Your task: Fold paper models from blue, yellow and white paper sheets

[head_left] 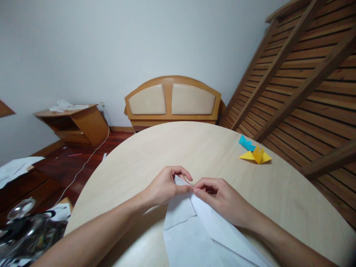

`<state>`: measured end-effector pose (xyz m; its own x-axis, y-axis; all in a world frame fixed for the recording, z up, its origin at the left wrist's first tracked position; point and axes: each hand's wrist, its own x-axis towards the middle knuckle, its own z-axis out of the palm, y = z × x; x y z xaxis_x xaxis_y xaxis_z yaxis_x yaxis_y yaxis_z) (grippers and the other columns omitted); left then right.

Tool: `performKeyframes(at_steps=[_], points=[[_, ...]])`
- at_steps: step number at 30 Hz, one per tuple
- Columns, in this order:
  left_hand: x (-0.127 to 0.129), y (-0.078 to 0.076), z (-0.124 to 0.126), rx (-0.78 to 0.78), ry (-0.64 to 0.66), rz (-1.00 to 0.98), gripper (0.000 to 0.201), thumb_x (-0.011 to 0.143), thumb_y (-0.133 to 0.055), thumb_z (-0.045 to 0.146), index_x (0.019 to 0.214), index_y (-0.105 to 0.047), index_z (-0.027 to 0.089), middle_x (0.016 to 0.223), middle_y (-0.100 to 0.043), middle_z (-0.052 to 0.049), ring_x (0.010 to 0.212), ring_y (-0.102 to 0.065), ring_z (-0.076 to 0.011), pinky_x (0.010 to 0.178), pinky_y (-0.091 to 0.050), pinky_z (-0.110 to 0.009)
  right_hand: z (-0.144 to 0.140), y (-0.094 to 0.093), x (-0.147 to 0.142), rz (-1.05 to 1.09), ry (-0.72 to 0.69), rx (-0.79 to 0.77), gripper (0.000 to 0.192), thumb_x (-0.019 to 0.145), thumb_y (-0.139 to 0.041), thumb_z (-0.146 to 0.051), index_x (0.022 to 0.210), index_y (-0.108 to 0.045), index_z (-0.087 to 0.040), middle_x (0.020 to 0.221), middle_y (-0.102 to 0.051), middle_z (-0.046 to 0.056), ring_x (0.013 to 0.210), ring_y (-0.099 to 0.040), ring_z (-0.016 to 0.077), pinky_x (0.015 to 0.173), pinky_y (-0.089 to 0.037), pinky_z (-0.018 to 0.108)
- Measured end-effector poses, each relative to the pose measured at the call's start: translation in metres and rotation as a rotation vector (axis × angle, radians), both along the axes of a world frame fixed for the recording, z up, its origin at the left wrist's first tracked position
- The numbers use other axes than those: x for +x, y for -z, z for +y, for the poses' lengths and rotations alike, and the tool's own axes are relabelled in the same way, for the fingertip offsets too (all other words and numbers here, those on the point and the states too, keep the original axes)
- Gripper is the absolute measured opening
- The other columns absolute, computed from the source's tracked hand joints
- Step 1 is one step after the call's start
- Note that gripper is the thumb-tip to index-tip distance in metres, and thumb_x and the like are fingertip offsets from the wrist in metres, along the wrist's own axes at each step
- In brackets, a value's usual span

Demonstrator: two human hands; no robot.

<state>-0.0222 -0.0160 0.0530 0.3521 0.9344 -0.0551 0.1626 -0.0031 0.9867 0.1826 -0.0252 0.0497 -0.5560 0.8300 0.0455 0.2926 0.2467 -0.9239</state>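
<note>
A white sheet of paper [191,233] lies on the round light-wood table [194,148], folded to a point at its far end. My left hand [164,185] pinches the paper's tip from the left, thumb and fingers closed on it. From the right, my right hand [219,196] meets it at the same tip, fingertips pressed on the fold. Both forearms rest over the near part of the table.
A yellow folded paper figure [257,155] and a blue one [246,142] sit at the table's far right. Behind stand a wooden headboard [172,100], a slatted wooden frame [306,74] on the right, and a side cabinet [75,122] on the left. Clutter [25,226] lies lower left.
</note>
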Motion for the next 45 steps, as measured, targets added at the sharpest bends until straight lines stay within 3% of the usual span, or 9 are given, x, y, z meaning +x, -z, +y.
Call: performKeyframes(at_steps=[4, 7, 11, 18, 24, 32, 45], points=[[-0.004, -0.003, -0.002, 0.121, 0.101, 0.118, 0.008, 0.074, -0.075, 0.022, 0.077, -0.075, 0.015, 0.076, -0.073, -0.002, 0.072, -0.063, -0.0131, 0.068, -0.046, -0.023, 0.0, -0.001, 0.002, -0.062, -0.055, 0.053, 0.027, 0.096, -0.057, -0.037, 0.087, -0.071, -0.017, 0.078, -0.067, 0.002, 0.073, -0.057, 0.0154, 0.065, -0.042, 0.026], [-0.006, -0.005, -0.005, 0.175, 0.181, 0.245, 0.01, 0.078, -0.067, 0.017, 0.081, -0.077, 0.016, 0.08, -0.076, -0.002, 0.075, -0.065, -0.0138, 0.068, -0.046, -0.022, -0.001, -0.002, 0.002, -0.118, -0.095, 0.059, 0.025, 0.095, -0.056, -0.033, 0.086, -0.072, -0.016, 0.075, -0.067, 0.002, 0.069, -0.057, 0.0146, 0.063, -0.041, 0.025], [-0.009, -0.008, -0.008, 0.149, 0.259, 0.385, 0.013, 0.077, -0.064, 0.016, 0.081, -0.077, 0.015, 0.079, -0.075, -0.002, 0.071, -0.063, -0.0132, 0.064, -0.045, -0.022, -0.004, -0.001, 0.001, -0.159, -0.132, 0.036, 0.023, 0.093, -0.057, -0.029, 0.083, -0.074, -0.015, 0.072, -0.067, 0.002, 0.066, -0.055, 0.0131, 0.06, -0.039, 0.024], [-0.01, -0.013, -0.006, 0.028, 0.346, 0.406, 0.014, 0.078, -0.063, 0.019, 0.081, -0.075, 0.013, 0.074, -0.071, -0.002, 0.064, -0.055, -0.0112, 0.06, -0.041, -0.021, 0.003, 0.002, 0.009, -0.245, -0.174, -0.137, 0.024, 0.087, -0.064, -0.033, 0.084, -0.076, -0.012, 0.067, -0.063, 0.001, 0.06, -0.049, 0.0109, 0.052, -0.031, 0.022], [-0.015, -0.007, 0.0, -0.09, 0.367, 0.37, 0.013, 0.078, -0.064, 0.022, 0.076, -0.072, 0.013, 0.066, -0.064, 0.0, 0.06, -0.049, -0.0101, 0.058, -0.038, -0.021, 0.012, -0.002, 0.025, -0.253, -0.268, -0.312, 0.023, 0.081, -0.068, -0.03, 0.086, -0.077, -0.01, 0.067, -0.063, 0.001, 0.058, -0.047, 0.0091, 0.051, -0.029, 0.02], [-0.03, 0.001, 0.016, -0.113, 0.37, 0.352, 0.014, 0.076, -0.064, 0.025, 0.075, -0.071, 0.013, 0.068, -0.065, -0.001, 0.063, -0.051, -0.0118, 0.064, -0.04, -0.024, 0.031, 0.004, 0.049, -0.27, -0.253, -0.45, 0.025, 0.074, -0.071, -0.027, 0.091, -0.079, -0.011, 0.059, -0.057, -0.002, 0.05, -0.038, 0.0062, 0.045, -0.022, 0.019], [-0.05, 0.005, 0.036, -0.161, 0.334, 0.309, 0.019, 0.073, -0.071, 0.034, 0.073, -0.072, 0.014, 0.064, -0.064, 0.0, 0.061, -0.052, -0.0117, 0.063, -0.04, -0.024, 0.054, 0.001, 0.086, -0.239, -0.174, -0.377, 0.04, 0.074, -0.076, -0.041, 0.102, -0.075, -0.012, 0.07, -0.067, 0.002, 0.06, -0.055, 0.0129, 0.056, -0.039, 0.024]])
